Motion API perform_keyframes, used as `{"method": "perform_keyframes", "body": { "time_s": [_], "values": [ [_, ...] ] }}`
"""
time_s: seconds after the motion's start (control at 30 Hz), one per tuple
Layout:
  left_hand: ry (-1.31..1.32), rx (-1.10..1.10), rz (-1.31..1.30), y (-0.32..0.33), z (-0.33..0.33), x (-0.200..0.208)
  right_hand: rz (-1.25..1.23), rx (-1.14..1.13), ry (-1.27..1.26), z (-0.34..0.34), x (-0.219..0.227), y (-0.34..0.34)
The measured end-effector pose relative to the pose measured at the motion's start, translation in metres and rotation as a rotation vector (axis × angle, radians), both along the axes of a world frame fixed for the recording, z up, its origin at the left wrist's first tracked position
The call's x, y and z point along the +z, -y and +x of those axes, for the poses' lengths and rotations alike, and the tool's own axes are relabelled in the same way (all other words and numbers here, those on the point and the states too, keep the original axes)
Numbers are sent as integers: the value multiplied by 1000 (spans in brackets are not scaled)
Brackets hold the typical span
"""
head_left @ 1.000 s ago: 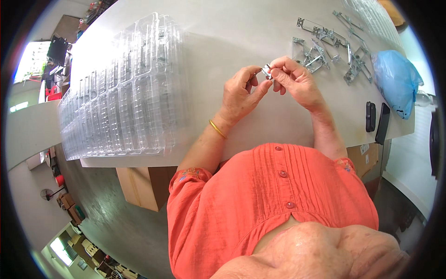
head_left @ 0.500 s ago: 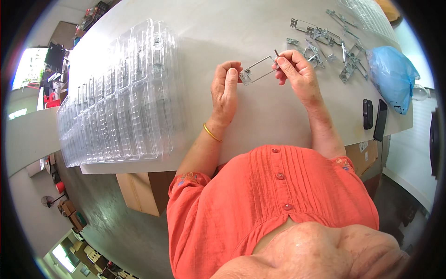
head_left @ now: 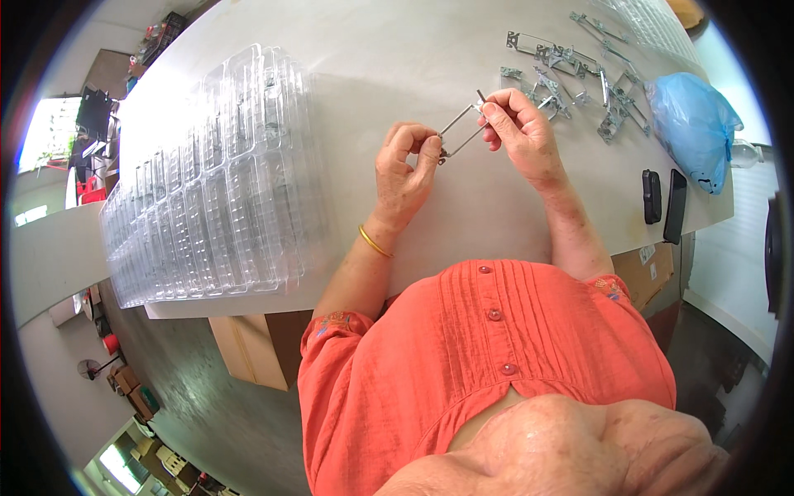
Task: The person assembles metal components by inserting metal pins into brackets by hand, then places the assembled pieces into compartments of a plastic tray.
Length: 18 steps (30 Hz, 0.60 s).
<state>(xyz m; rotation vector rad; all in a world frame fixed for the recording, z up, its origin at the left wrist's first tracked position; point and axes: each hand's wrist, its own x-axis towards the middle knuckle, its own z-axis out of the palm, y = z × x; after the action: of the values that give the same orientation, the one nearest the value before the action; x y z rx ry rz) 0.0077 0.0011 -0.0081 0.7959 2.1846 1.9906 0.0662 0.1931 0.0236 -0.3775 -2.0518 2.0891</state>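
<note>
Above the table's middle I hold a metal bracket assembly (head_left: 464, 145), two thin parallel rods joined by small plates at the ends. My left hand (head_left: 405, 169) pinches its near left end between thumb and fingers, covering most of that plate. At the far right end, my right hand (head_left: 523, 136) is closed on the other plate, and a short dark pin sticks up past the fingertips. Beyond my right hand lies a loose group of similar metal bracket assemblies (head_left: 571, 62). A stack of clear plastic trays (head_left: 248, 178) with long compartments stands left of my left hand.
At the right edge are a blue plastic bag (head_left: 693, 124), a black case (head_left: 652, 197) and a dark phone (head_left: 676, 207). More clear trays (head_left: 649, 25) lie at the far right corner. Cardboard boxes (head_left: 252, 347) stand below the table (head_left: 372, 50).
My left hand has shifted its hold, its fingers now curled over the bracket assembly's left end. The assembly is turned, its left end lower. The whole view has shifted slightly.
</note>
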Motion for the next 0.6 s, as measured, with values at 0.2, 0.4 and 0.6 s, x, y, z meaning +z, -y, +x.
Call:
{"method": "perform_keyframes", "body": {
  "time_s": [0.2,0.4,0.6],
  "values": [
    [-15,7,-51,3,1,0,22,-3,-35,-4,-8,6],
    [13,4,-28,-1,5,-4,124,-4,-38,2,-11,0],
    [-5,20,-41,2,3,-3,86,26,-33,-1,-9,4]
  ]
}}
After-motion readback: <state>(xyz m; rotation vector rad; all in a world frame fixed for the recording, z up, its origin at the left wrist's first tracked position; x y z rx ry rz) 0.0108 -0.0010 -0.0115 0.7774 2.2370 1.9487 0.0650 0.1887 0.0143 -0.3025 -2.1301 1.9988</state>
